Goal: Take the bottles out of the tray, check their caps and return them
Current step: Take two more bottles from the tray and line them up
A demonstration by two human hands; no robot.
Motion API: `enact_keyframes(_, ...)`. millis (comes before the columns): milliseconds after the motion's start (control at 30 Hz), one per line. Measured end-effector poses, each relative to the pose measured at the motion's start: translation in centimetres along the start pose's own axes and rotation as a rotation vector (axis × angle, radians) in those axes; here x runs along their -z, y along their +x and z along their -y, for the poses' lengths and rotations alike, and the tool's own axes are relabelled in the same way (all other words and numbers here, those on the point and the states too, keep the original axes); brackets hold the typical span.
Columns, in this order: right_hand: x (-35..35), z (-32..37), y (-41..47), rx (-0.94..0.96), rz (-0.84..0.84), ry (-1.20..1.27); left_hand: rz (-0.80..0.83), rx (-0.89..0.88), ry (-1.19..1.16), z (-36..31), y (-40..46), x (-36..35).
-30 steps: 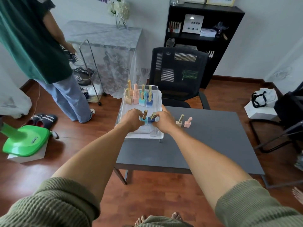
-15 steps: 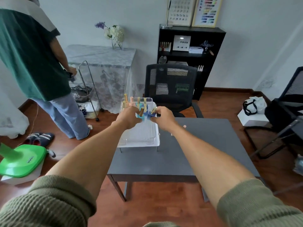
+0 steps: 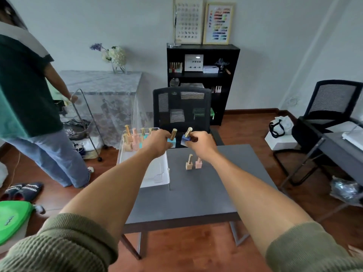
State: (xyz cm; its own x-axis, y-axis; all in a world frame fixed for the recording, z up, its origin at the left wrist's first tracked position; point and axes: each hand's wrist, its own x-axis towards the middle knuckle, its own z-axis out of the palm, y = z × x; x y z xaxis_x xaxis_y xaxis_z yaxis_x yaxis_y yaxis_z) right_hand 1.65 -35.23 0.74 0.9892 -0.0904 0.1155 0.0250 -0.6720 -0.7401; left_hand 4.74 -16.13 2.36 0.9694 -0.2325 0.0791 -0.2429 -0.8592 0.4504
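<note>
My left hand grips a light blue bottle with a gold cap, held in the air above the table's far edge. Just right of it, my right hand holds a dark blue bottle, its gold cap tilted to the right. The clear tray sits on the left of the grey table. Several bottles in beige, pink and teal stand at the tray's far end. A beige bottle and a pink bottle stand on the table right of the tray.
A black mesh chair is pushed in at the table's far side. A person in a green shirt stands at left by a wire cart. A black shelf, a second chair and a white bag line the back and right.
Both hands have lifted the two blue bottles out of the tray and carried them up and to the right. The camera has tilted upward.
</note>
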Motion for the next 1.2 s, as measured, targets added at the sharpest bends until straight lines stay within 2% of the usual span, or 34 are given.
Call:
enact_keyframes(367, 8.4, -10.4, 2.1, -0.091, -0.037, -0.019, 0.023, 0.044, -0.145, -9.8, 4.6, -7.9)
enact_keyframes(600, 11.9, -17.5, 3.9, -0.119, 0.028, 0.037, 0.082, 0.158, -0.171, -14.0, 6.6, -13.2)
enact_keyframes(833, 11.0, -22.7, 5.2, -0.141, 0.138, 0.093, 0.132, 0.271, -0.130, -14.5, 6.6, -18.5)
enact_keyframes(1200, 5.8, -29.0, 4.6, -0.209, 0.252, 0.067, 0.236, 0.349, -0.046, -12.4, 6.1, -26.1)
